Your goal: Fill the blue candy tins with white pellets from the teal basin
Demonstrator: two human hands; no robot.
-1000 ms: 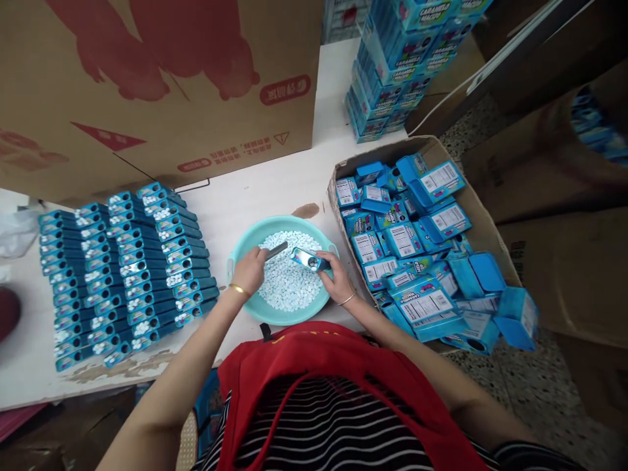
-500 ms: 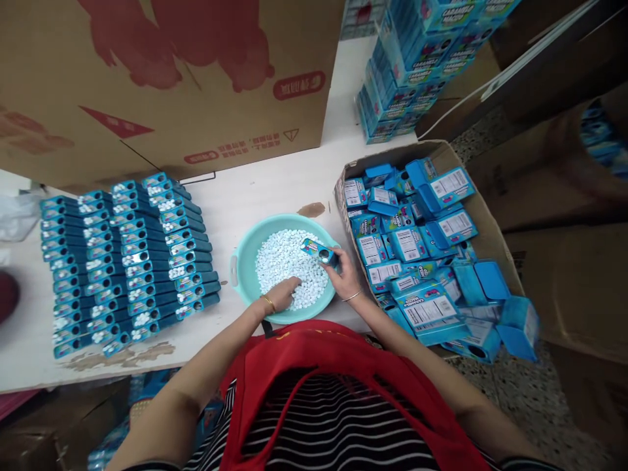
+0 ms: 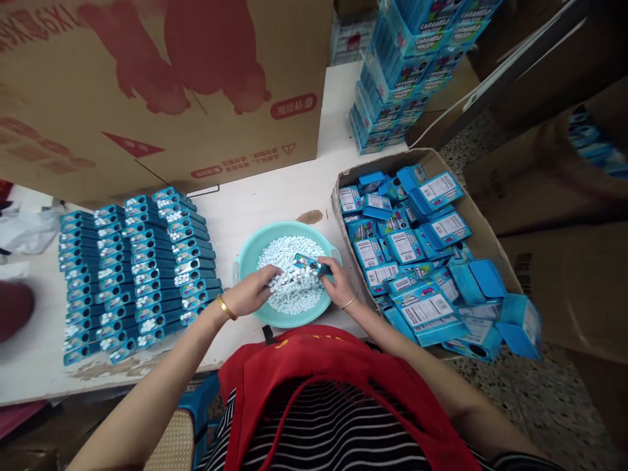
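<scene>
Since half a second ago, the left hand (image 3: pixel 252 291) has come up out of the pile and back toward the left, and a load of white candies (image 3: pixel 289 302) now sits raised before its fingertips.

Head view: that hand is closed on what looks like a narrow scoop (image 3: pixel 287 286) – mostly hidden under its heap. The right hand (image 3: pixel 339 286) grips a small blue candy box (image 3: pixel 303 260), tilted over the right half of the turquoise basin (image 3: pixel 249 258). On the bench (image 3: pixel 230 203), rows of similar boxes (image 3: pixel 147 275) lie to the left, many with candies at their holes; a carton (image 3: pixel 483 242) of blue boxes stands just right of the basin.

To do this scooping well, I would keep the box above the basin so strays drop back, line the scoop's tip up with the hole, and tip slowly – a heaped load could jam there.
</scene>
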